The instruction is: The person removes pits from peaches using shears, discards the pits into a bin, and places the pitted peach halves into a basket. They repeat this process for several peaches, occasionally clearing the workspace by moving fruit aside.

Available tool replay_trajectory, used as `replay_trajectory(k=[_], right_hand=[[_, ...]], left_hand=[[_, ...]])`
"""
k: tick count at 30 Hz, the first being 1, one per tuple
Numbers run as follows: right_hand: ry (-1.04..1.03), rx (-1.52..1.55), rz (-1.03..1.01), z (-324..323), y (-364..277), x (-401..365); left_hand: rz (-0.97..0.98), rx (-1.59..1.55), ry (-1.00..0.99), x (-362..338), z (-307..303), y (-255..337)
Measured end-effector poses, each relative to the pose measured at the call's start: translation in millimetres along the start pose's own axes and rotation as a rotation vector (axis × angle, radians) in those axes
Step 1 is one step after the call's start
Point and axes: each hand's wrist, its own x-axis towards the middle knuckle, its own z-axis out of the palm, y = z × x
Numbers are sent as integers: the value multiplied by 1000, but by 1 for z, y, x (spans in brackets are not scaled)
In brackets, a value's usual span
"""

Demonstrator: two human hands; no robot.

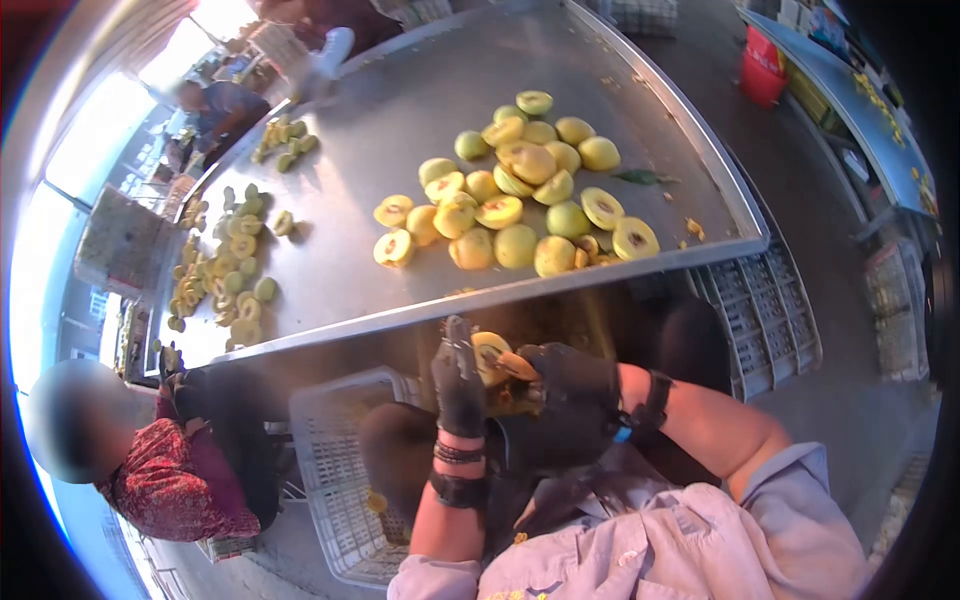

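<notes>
My left hand, in a dark glove, holds a halved yellow fruit in front of my lap, just below the table's near edge. Against the cut side of this fruit, my right hand, also dark-gloved, grips a small orange-brown object that I cannot make out clearly. Beyond my hands, a pile of yellow-green fruit, some halves with the cut side showing, lies on the metal table. A green leaf is right of the pile.
A white plastic crate stands left of my legs, and grey crates stand at the right under the table corner. A person in red sits at the left near more fruit. Other people are at the far side.
</notes>
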Motion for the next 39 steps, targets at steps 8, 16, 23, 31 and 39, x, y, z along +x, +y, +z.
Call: replay_trajectory(k=[8, 16, 23, 31, 39], right_hand=[[45, -88, 27, -2, -21, -3], [-14, -56, 14, 3, -22, -1], [32, -20, 75, -2, -27, 7], [305, 323, 317, -8, -27, 7], [597, -13, -98, -9, -17, 12]], left_hand=[[280, 185, 242, -14, 20, 4], [222, 406, 238, -17, 11, 8], [298, 377, 251, -8, 12, -13], [46, -58, 212, -6, 16, -10], [-61, -232, -40, -6, 20, 9]])
